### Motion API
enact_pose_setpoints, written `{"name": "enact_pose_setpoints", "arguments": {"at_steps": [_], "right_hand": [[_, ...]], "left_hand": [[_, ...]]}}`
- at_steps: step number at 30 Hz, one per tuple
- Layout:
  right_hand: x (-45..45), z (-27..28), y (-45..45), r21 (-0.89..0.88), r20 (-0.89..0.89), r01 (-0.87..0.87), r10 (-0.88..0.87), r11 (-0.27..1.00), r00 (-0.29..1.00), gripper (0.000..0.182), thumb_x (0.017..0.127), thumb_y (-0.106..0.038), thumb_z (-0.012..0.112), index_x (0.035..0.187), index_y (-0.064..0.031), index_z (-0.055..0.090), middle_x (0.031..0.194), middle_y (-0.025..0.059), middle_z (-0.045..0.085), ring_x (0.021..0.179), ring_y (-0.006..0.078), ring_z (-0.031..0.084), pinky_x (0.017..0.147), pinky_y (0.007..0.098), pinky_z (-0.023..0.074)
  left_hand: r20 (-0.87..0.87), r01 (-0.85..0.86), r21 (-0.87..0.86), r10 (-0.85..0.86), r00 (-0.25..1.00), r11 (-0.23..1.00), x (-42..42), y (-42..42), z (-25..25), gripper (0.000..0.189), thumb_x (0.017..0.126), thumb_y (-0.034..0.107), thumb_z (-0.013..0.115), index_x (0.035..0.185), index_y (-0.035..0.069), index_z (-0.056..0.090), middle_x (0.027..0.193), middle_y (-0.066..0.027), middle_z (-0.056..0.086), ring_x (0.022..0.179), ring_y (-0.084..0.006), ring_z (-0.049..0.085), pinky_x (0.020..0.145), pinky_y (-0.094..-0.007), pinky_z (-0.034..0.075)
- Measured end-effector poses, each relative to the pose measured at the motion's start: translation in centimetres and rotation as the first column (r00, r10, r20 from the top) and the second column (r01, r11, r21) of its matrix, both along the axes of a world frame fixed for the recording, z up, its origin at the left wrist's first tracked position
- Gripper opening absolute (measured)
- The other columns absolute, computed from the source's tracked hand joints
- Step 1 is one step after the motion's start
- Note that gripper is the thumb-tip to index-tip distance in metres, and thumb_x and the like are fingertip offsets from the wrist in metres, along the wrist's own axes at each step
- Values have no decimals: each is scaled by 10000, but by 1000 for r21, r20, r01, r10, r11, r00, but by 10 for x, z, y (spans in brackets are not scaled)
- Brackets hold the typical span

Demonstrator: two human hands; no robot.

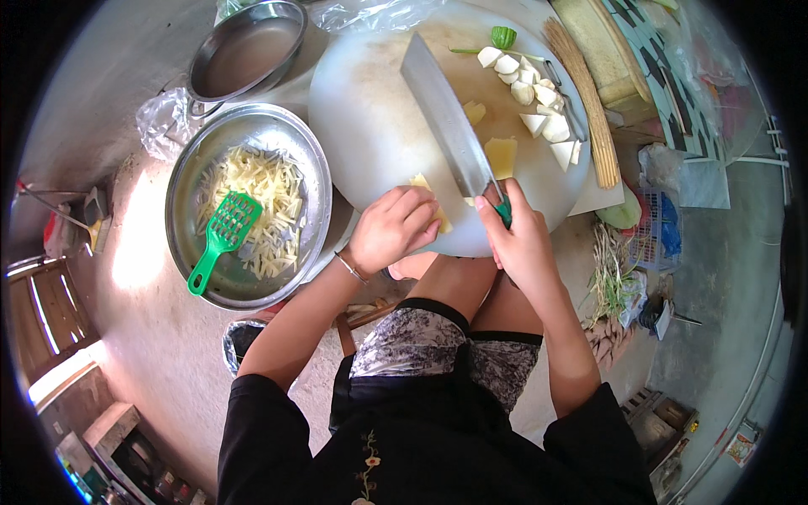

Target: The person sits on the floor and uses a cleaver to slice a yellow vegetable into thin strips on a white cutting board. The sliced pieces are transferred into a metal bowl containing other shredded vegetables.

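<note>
My right hand (pixel 519 233) grips the green handle of a cleaver (pixel 445 117), its broad blade slanting up and left over a round white cutting board (pixel 360 120). At the board's near edge, my left hand (pixel 399 224) has its fingers bent over a pale yellow slice (pixel 444 214), which they partly cover. Another flat yellow slice (pixel 502 158) lies right of the blade. Part of a further yellow piece (pixel 475 112) shows by the blade's right side. White chunks (pixel 525 79) are grouped at the board's right.
Left of the board stands a steel basin (pixel 320 189) holding pale shreds (pixel 271 183) and a green hand grater (pixel 228 230). Behind it is a steel pan (pixel 297 38) with cloudy liquid. A straw whisk (pixel 584 101) lies along the board's right edge, near a green vegetable piece (pixel 503 37).
</note>
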State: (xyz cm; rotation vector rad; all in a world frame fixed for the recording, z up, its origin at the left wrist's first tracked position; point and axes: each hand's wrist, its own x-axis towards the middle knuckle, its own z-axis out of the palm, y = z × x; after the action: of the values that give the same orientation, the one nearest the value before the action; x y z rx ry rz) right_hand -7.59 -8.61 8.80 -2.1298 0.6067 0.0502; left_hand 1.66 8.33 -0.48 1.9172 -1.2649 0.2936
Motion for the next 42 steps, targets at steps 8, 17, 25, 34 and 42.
{"name": "enact_pose_setpoints", "arguments": {"at_steps": [8, 17, 25, 34, 42], "right_hand": [[-40, 34, 10, -31, -40, -68, 67, 997, 997, 266, 943, -253, 600, 1015, -13, 509, 512, 71, 542, 430, 190, 560, 433, 318, 403], [-55, 24, 27, -52, 48, -132, 135, 990, 990, 293, 929, -216, 617, 1079, 3, 493, 720, 191, 630, 631, 367, 636, 514, 405, 451], [-60, 27, 29, -165, 87, -169, 185, 972, 979, 297, 921, -215, 624, 1073, 2, 490, 666, 192, 611, 593, 369, 622, 494, 419, 442], [-61, 28, 31, -209, 89, -174, 196, 962, 977, 338, 923, -207, 620, 1126, 30, 491, 685, 192, 617, 602, 361, 626, 514, 415, 456], [-62, 41, 37, -60, -112, -114, 107, 992, 988, 353, 933, -164, 607, 1185, 53, 489, 950, 177, 624, 833, 272, 612, 756, 357, 482]], "left_hand": [[-5, 0, -10, 0, 1000, 1000, -2, 13, -2, 331, 728, 83, 726, 1046, 63, 635, 1100, -81, 605, 1004, -271, 602, 832, -371, 512], [6, -22, 7, 22, 1000, 1000, -6, 13, -6, 321, 719, 95, 727, 1023, 61, 628, 1086, -80, 605, 1015, -273, 598, 837, -372, 496], [7, -45, 39, 45, 999, 998, -9, 10, 0, 316, 718, 129, 723, 1013, 62, 631, 1074, -75, 603, 1017, -272, 592, 844, -376, 478], [35, -118, 22, 118, 992, 993, -13, 0, 3, 322, 703, 150, 738, 997, 68, 638, 1061, -61, 605, 1016, -260, 591, 856, -371, 485], [40, -110, 5, 110, 993, 994, -12, 0, -3, 313, 693, 155, 748, 976, 67, 650, 1041, -52, 617, 1017, -239, 599, 851, -360, 509]]}}
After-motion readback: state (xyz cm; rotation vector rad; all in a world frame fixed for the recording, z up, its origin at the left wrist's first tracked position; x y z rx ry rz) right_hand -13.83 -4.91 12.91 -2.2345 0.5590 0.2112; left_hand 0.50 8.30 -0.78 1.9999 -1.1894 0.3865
